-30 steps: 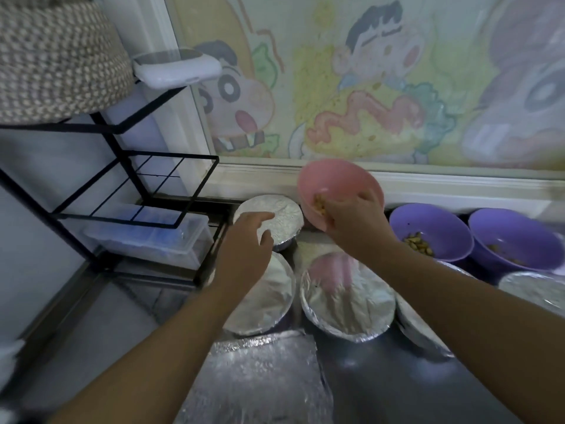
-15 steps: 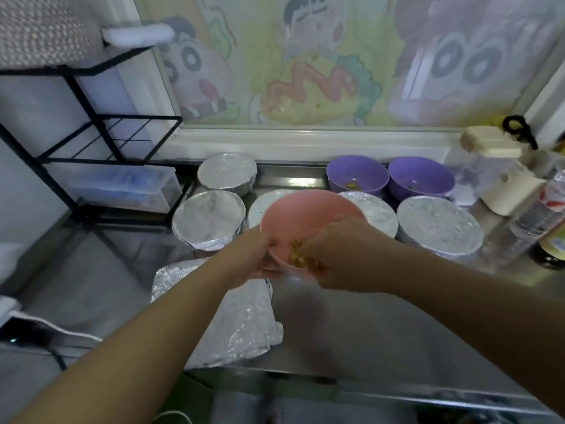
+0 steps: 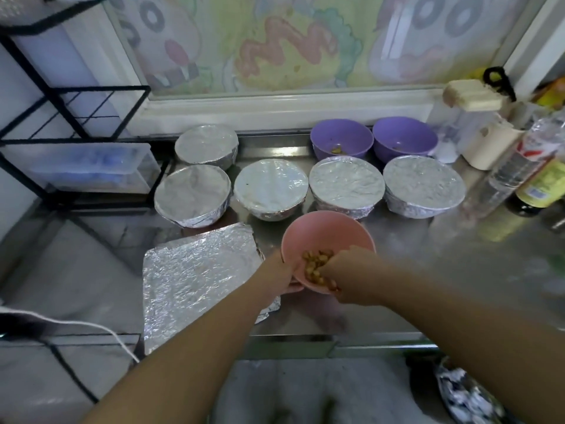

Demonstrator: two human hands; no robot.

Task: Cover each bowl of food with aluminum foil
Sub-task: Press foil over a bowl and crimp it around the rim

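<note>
Left hand point(image 3: 282, 275) and right hand point(image 3: 351, 276) holding pink bowl point(image 3: 327, 231), both grips clamping its near rim, foil sheet point(image 3: 195, 276) lying just left of it

Forearms extended; left hand point(image 3: 279, 276), right hand point(image 3: 351, 275) grip pink bowl point(image 3: 327, 232).

Both hands point(image 3: 279, 278) point(image 3: 351, 275) hold pink bowl point(image 3: 327, 237) beside foil sheet point(image 3: 198, 270).
</note>
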